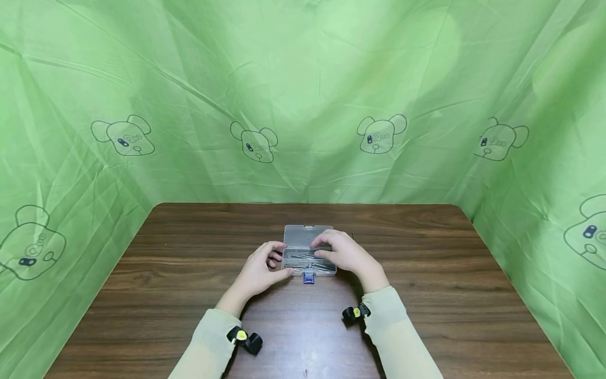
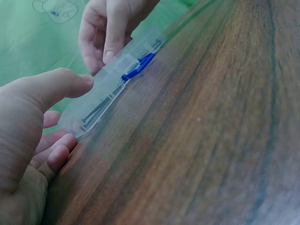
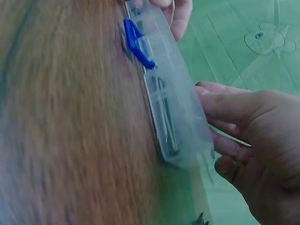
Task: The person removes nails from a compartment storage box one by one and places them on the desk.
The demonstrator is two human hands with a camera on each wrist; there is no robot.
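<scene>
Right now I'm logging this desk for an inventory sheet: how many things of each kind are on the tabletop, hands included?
Clear plastic box with a blue latch, metal pins inside: 1
Left hand: 1
Right hand: 1
Loose dark pin behind the box: 1
Total: 4

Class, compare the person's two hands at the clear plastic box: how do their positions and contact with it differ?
The left hand sits at the left end of the clear plastic box, thumb at its front corner. The right hand lies over the box's right part, fingers on top. Both touch the box, which lies on the brown wooden table.
</scene>
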